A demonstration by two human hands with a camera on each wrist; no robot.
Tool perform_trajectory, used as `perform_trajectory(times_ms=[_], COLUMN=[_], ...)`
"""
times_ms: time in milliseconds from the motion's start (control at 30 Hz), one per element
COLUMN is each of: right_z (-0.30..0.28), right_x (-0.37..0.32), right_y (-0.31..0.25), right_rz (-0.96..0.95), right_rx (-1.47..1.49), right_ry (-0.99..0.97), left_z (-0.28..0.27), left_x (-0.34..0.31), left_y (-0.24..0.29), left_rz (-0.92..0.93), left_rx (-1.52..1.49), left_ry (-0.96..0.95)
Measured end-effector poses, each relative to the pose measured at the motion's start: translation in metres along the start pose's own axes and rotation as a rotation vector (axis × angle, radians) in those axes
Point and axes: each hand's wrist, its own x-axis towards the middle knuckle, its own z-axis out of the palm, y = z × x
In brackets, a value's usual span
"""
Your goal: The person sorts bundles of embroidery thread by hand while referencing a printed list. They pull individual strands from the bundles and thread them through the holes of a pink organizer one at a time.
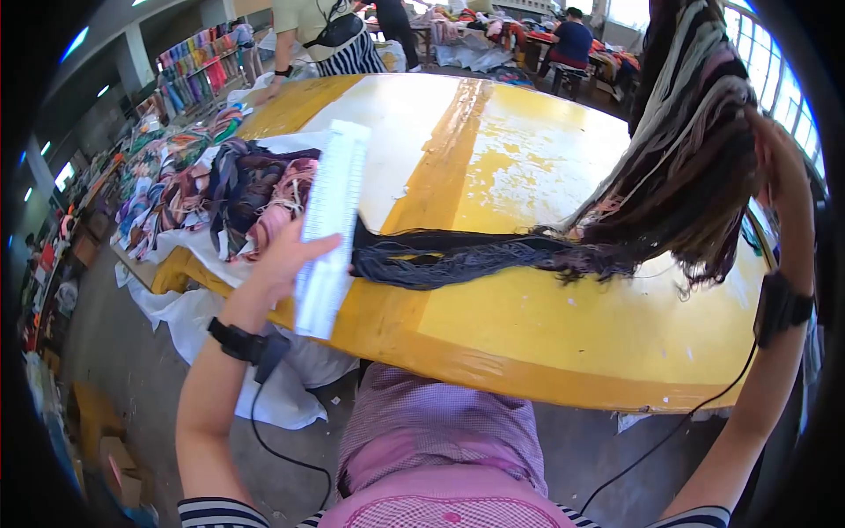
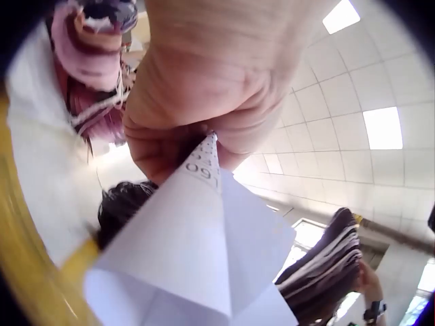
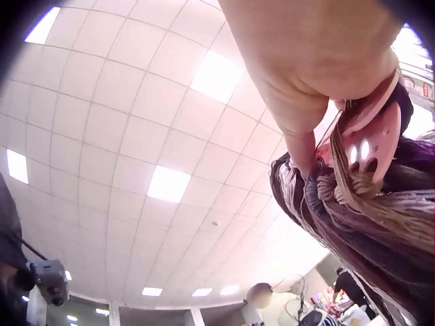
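Note:
My left hand (image 1: 290, 260) pinches a stack of white printed paper (image 1: 334, 211) above the table's near edge. In the left wrist view the paper (image 2: 194, 238) is folded to a point between the fingers, with printed digits near the tip. High at the right, my right hand (image 1: 779, 163) grips a pink holed plate (image 3: 380, 139) with yarn strands looped through its holes. From it hangs a thick bundle of yarn (image 1: 704, 158) in black, brown, grey and white. The bundle's lower ends reach the table, close to a dark blue-black hank (image 1: 431, 264) lying flat towards the paper.
The yellow table (image 1: 528, 317) has worn white patches. Piled yarn skeins (image 1: 251, 185) in dark and pink tones lie at its left on white sheeting (image 1: 189, 295). A person (image 1: 339, 35) stands at the far edge; another person (image 1: 570, 40) sits behind, near heaped textiles.

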Motion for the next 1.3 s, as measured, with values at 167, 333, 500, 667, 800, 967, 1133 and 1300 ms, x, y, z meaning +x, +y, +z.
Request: perform_trajectory(times_ms=[167, 333, 500, 667, 800, 967, 1133, 1300], right_z=[0.087, 0.151, 0.18, 0.24, 0.264, 0.258, 0.243, 0.243], right_x=[-0.092, -0.185, -0.219, -0.267, -0.276, -0.28, -0.284, -0.291], right_y=[0.042, 0.116, 0.126, 0.048, 0.056, 0.077, 0.093, 0.104], right_rz=[0.155, 0.563, -0.206, 0.009, 0.082, 0.395, 0.616, 0.566], right_rx=[-0.003, 0.251, -0.215, 0.212, 0.264, 0.77, 0.914, 0.874], right_ry=[-0.073, -0.345, -0.245, -0.577, -0.553, -0.533, -0.565, -0.568], left_z=[0.053, 0.085, 0.085, 0.138, 0.165, 0.149, 0.104, 0.094], left_x=[-0.006, -0.005, 0.003, -0.012, -0.023, -0.006, 0.025, 0.015], left_y=[-0.037, -0.062, -0.072, -0.065, -0.065, -0.063, -0.079, -0.052], left_rz=[0.035, -0.076, 0.088, 0.409, 0.291, 0.095, 0.112, 0.436], left_rx=[-0.049, -0.274, -0.006, 0.38, 0.053, -0.125, 0.214, 0.657], left_ry=[-0.103, -0.053, 0.025, 0.148, -0.115, -0.196, 0.07, 0.266])
